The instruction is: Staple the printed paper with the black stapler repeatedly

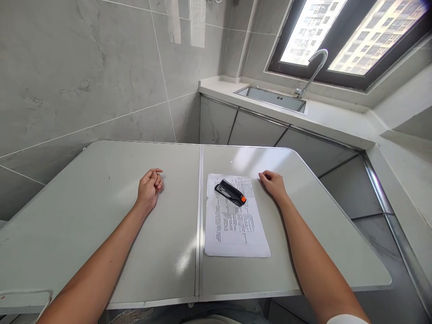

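Observation:
My left hand (149, 186) rests on the left half of the table, loosely curled with nothing seen in it. On the right half, my right hand (272, 182) lies with its fingers folded in, just right of the printed papers (236, 245) and apart from them. No object shows in that hand either. A black stapler (231, 192) with an orange end lies slantwise on the upper part of the papers. Neither hand touches the stapler.
The white folding table (162, 252) has a metal seam down its middle. A tiny white scrap (231, 161) lies beyond the papers. Behind are a counter (337, 119) with a sink (275, 98) and faucet (317, 67), a window, and a grey tiled wall (84, 67) at left.

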`<state>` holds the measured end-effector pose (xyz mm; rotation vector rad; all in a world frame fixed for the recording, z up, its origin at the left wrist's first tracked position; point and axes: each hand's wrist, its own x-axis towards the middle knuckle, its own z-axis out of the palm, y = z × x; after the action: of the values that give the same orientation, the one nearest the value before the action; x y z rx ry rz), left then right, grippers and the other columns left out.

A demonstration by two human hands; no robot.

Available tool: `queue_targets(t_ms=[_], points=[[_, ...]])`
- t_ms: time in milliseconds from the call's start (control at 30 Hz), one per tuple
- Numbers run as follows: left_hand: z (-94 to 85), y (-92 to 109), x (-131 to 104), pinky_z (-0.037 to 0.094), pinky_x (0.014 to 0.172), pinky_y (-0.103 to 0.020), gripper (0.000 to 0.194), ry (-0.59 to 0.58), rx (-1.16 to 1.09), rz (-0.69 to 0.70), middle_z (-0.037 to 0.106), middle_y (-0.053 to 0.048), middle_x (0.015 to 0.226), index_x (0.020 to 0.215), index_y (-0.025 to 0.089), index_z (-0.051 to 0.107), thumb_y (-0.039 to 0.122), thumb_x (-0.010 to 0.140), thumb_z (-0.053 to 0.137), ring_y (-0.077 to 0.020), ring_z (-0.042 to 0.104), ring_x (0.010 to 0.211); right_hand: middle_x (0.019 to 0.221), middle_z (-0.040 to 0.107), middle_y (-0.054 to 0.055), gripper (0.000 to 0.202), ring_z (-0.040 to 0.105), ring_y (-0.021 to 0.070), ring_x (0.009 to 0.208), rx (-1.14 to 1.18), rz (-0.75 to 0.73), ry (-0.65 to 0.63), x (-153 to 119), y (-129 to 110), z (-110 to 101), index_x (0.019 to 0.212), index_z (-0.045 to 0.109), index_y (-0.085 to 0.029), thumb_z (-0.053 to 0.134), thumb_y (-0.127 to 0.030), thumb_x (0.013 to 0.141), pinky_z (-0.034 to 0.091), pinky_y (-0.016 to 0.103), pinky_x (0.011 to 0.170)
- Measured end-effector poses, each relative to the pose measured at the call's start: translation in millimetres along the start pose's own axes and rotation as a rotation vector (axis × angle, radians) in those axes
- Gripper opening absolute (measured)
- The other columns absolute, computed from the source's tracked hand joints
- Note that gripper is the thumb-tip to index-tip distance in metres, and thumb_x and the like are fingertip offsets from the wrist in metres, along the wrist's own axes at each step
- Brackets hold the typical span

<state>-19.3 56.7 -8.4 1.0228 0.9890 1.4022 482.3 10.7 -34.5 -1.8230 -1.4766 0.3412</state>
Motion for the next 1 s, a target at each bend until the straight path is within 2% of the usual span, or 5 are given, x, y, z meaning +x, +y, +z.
queue_targets(t_ms=[600,767,867,933,1000], points=[[2.2,-1.1,-1.9,0.032,0.045,-0.017,0.020,-0.005,0.028,-0.002,0.033,0.006,0.062,0.092,0.018,0.067,0.038,0.095,0.068,-0.0070,0.037,0.049,0.061,0.059,0.000,0.035,0.049,0.0167,0.061,-0.077,-0.007,-0.003,0.6,-1.1,2.9,0.069,0.064,-0.021,0.058,-0.050,0.087,0.039,0.031,0.064],[2.3,-1.8,-1.7,0.032,0.045,-0.018,0.022,-0.006,0.034,-0.006,0.034,0.006,0.062,0.092,0.018,0.067,0.040,0.094,0.069,-0.0072,0.036,0.050,0.071,0.067,0.004,0.040,0.059,0.0194,0.068,0.024,-0.090,0.055,-6.8,-27.1,-0.9,0.077,0.069,-0.020,0.055,-0.053,0.093,0.048,0.034,0.075],[1.9,-2.2,-1.4,0.032,0.044,-0.019,0.022,-0.005,0.034,-0.007,0.034,0.006,0.062,0.091,0.019,0.067,0.040,0.093,0.069,-0.0075,0.036,0.050,0.106,0.075,0.009,0.046,0.068,0.0258,0.101,0.216,-0.270,-0.216,-19.5,-56.0,3.9,0.105,0.075,-0.021,0.050,-0.059,0.098,0.053,0.040,0.094],[1.2,-2.8,-1.1,0.031,0.044,-0.019,0.022,-0.004,0.034,-0.004,0.034,0.006,0.062,0.091,0.019,0.067,0.040,0.093,0.069,-0.0074,0.036,0.050,0.133,0.068,0.010,0.054,0.061,0.0304,0.126,0.244,-0.419,-0.475,-31.0,-74.0,14.0,0.130,0.069,-0.025,0.057,-0.064,0.094,0.049,0.046,0.108],[0.2,-3.3,-0.8,0.031,0.044,-0.018,0.022,-0.002,0.034,-0.004,0.034,0.005,0.063,0.090,0.019,0.066,0.040,0.094,0.069,-0.0073,0.036,0.050,0.149,0.059,0.011,0.070,0.051,0.0335,0.141,0.197,-0.515,-0.615,-41.7,-87.0,27.3,0.148,0.056,-0.027,0.069,-0.061,0.088,0.038,0.054,0.120]])
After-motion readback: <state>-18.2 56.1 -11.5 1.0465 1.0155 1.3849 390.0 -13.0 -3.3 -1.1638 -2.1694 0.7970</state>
